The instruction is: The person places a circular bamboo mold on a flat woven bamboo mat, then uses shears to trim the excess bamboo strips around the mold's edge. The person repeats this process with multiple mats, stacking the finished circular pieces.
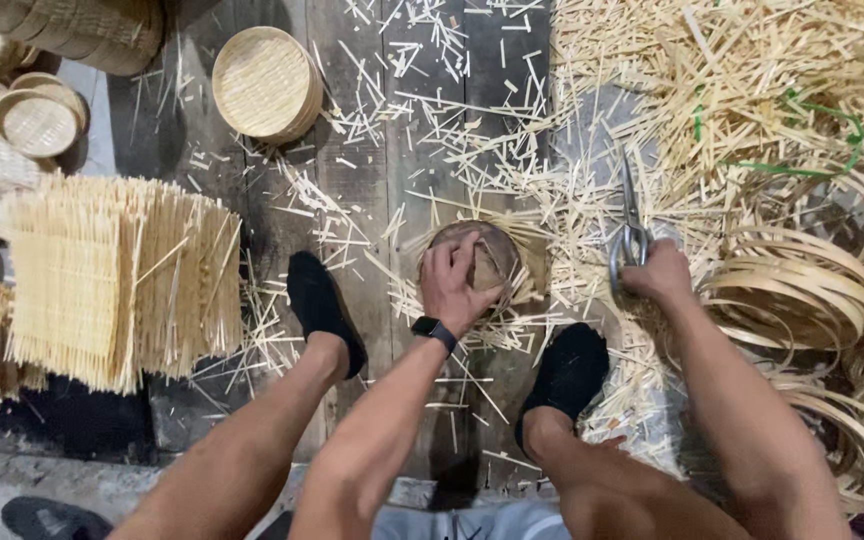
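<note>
The left hand (pixel 455 282) is pressing down on a small round woven basket (pixel 487 255), fingers spread and curled over its dark top; the basket is sitting on the floorboards (pixel 372 190) between two black shoes (pixel 322 310), its far edge fringed with loose straw ends. A black watch (pixel 433 331) is circling the left wrist. The right hand (pixel 660 272) is gripping the handles of metal scissors (pixel 631 232), closed around them, with the blades pointing away over a heap of pale split strips (pixel 712 90). Curved bamboo hoops (pixel 802 285) are piling at the right, partly cut off by the frame edge. A green cord (pixel 822 140) is looping through the strips. At the left, flat woven mats (pixel 112 275) are standing in a stack, and finished round baskets (pixel 264 82) are lying beyond, some cropped at the corner
</note>
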